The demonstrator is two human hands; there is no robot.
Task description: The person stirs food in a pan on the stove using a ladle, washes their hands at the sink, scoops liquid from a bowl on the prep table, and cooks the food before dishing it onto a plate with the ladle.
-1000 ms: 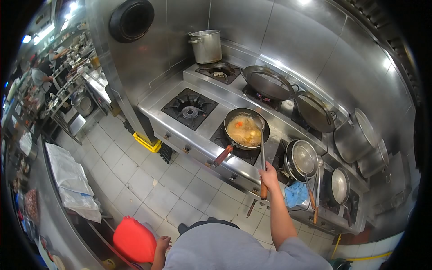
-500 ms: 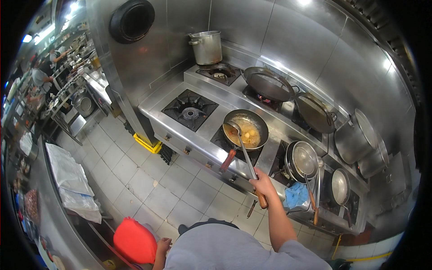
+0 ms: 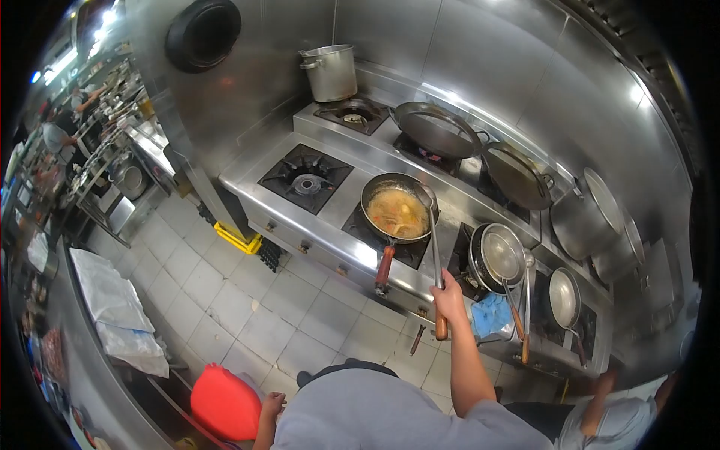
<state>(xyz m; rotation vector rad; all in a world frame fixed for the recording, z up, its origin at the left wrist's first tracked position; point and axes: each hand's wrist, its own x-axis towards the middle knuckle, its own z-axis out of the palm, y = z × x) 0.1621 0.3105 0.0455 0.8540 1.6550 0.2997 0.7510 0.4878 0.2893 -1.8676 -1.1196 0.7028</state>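
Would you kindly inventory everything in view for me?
Stove: 1, silver, centre
Food pan: 1, dark, front burner
Ladle: 1, silver, at food pan
Tall pot: 1, silver, back left
Wide pans: 2, dark, back row
Large pots: 2, grey, back right
Strainer: 1, silver, over dark cookware
Small pan: 1, silver, far right
Cloth: 1, blue, stove front
Hanging pan: 1, black, upper left
Seat-like item: 1, red, lower left
Sheets: uncountable, white, left counter
Co-workers: at least 2, grey tops, edges
Right hand: 1, gripping ladle
Left hand: 1, near seat-like item

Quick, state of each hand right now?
Left hand: beside the red seat, nothing visible in it; open or closed cannot be told.
Right hand: closed, holding the ladle by its handle.
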